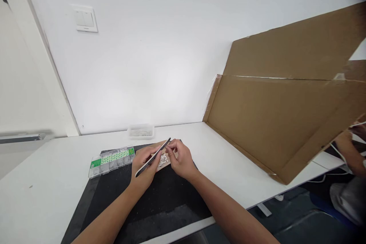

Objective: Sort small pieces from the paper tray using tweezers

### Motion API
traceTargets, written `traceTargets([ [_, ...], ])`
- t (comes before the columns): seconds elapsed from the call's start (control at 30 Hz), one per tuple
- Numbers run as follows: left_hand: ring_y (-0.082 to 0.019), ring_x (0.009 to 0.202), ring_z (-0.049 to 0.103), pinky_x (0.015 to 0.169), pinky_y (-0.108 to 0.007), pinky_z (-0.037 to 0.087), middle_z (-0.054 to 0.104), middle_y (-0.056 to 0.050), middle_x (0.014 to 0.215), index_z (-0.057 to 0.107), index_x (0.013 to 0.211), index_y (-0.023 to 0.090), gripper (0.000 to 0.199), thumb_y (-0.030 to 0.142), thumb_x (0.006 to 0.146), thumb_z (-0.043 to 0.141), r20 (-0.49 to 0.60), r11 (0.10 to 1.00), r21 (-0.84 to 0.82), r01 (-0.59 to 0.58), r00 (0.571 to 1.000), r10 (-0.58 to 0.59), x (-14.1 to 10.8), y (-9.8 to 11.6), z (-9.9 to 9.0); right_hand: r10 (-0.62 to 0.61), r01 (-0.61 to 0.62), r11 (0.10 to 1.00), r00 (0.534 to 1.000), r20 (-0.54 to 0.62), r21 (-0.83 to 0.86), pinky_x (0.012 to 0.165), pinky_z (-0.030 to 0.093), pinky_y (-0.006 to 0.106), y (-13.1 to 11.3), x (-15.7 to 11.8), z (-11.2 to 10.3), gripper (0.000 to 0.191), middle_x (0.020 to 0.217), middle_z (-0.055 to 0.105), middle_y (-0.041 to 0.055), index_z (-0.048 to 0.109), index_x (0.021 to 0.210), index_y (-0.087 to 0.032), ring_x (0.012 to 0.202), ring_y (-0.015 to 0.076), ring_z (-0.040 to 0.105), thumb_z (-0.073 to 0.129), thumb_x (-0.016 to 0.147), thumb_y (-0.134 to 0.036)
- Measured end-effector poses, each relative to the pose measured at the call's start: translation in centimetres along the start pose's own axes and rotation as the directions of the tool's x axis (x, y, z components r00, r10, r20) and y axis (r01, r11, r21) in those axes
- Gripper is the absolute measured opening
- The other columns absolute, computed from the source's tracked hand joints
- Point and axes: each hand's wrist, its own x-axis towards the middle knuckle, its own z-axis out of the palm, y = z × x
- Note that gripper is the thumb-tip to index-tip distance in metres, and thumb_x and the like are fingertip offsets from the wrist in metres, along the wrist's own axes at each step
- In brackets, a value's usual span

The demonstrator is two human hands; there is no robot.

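My left hand (144,166) is closed around a slim dark bar with a pale side (150,162), which is tilted up to the right. Close to the bar's upper end, my right hand (180,157) has its thumb and fingertips pinched together; what they hold, if anything, is too small to make out. Small whitish pieces (163,160) lie on a brown sheet (160,167) between and below the hands. Under them is a black mat (160,198).
A clear compartment box with green labels (111,161) lies at the mat's left. Behind is a small translucent tray (141,132). A large cardboard panel (280,114) stands at the right; a person's arm (350,152) shows beyond it.
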Motion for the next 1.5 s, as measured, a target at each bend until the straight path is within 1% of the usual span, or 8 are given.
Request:
traceTargets([
  [0.17,-0.023,0.095,0.076,0.082,-0.035,0.064,0.079,-0.008,0.107,0.078,0.116,0.025,0.027,0.038,0.097,0.064,0.055,1.000,0.019,0.003,0.999,-0.004,-0.1,-0.3,0.0,0.056,-0.059,0.998,0.995,-0.088,-0.029,0.072,0.050,0.035,0.6,0.3,-0.3,0.011,0.087,0.067,0.0037,0.056,0.095,-0.024,0.077,0.0193,0.063,0.054,0.102,-0.031],
  [0.23,-0.023,0.097,0.076,0.084,-0.035,0.063,0.079,-0.007,0.107,0.079,0.114,0.026,0.025,0.037,0.097,0.065,0.042,1.000,0.019,-0.001,0.999,0.000,-0.1,-0.4,0.0,0.021,-0.022,1.000,0.998,-0.059,-0.014,0.072,0.051,0.035,0.5,0.2,-0.3,0.010,0.087,0.067,0.0038,0.055,0.094,-0.025,0.077,0.0194,0.064,0.054,0.102,-0.030],
  [0.43,-0.020,0.087,0.076,0.072,-0.030,0.063,0.079,-0.005,0.109,0.079,0.110,0.027,0.021,0.038,0.096,0.066,0.040,0.999,0.019,0.036,0.999,-0.036,0.2,0.1,-0.3,-0.093,0.094,0.995,0.995,0.039,-0.045,0.075,0.047,0.037,-0.6,-0.2,0.3,0.010,0.086,0.069,0.0027,0.054,0.090,-0.025,0.078,0.0200,0.063,0.056,0.100,-0.026],
  [0.7,-0.024,0.101,0.076,0.092,-0.038,0.060,0.080,-0.006,0.107,0.079,0.113,0.026,0.023,0.035,0.097,0.064,0.050,0.997,0.065,-0.032,0.998,0.029,0.1,0.0,-0.2,0.065,-0.067,0.998,0.992,-0.109,-0.015,0.076,0.052,0.036,0.5,0.4,-0.5,0.011,0.085,0.067,0.0033,0.057,0.093,-0.024,0.079,0.0198,0.065,0.055,0.102,-0.030],
  [0.8,-0.024,0.102,0.076,0.092,-0.038,0.060,0.080,-0.006,0.108,0.079,0.112,0.026,0.022,0.035,0.097,0.065,0.035,0.997,0.060,-0.042,0.999,0.040,0.1,-0.1,-0.2,0.040,-0.041,0.999,0.997,-0.068,-0.011,0.075,0.052,0.036,0.4,0.2,-0.3,0.010,0.086,0.068,0.0039,0.057,0.093,-0.024,0.079,0.0201,0.065,0.055,0.102,-0.030],
  [0.97,-0.023,0.095,0.077,0.084,-0.036,0.063,0.080,-0.005,0.108,0.079,0.110,0.027,0.023,0.039,0.097,0.064,0.033,0.999,0.051,0.006,0.999,-0.007,0.4,0.4,-0.4,-0.079,0.081,0.995,0.996,0.030,-0.055,0.078,0.047,0.038,-0.9,-0.2,0.2,0.011,0.084,0.069,0.0018,0.055,0.090,-0.025,0.076,0.0193,0.063,0.056,0.100,-0.027],
  [1.23,-0.023,0.095,0.077,0.087,-0.036,0.062,0.081,-0.006,0.103,0.080,0.109,0.026,0.022,0.037,0.097,0.065,0.035,0.997,0.054,-0.056,0.998,0.054,0.4,0.2,-0.4,0.056,-0.059,0.997,0.996,-0.065,-0.048,0.077,0.050,0.036,0.4,0.2,-0.2,0.010,0.084,0.068,0.0026,0.057,0.092,-0.025,0.078,0.0200,0.065,0.056,0.101,-0.029],
  [1.5,-0.023,0.100,0.076,0.092,-0.037,0.061,0.080,-0.005,0.110,0.080,0.109,0.027,0.023,0.038,0.098,0.064,0.038,0.997,0.055,-0.053,0.998,0.051,0.6,0.5,-0.5,-0.043,0.042,0.997,0.999,-0.010,-0.069,0.080,0.046,0.038,-0.9,-0.2,0.4,0.011,0.083,0.069,0.0012,0.056,0.089,-0.024,0.076,0.0188,0.064,0.056,0.100,-0.026],
])
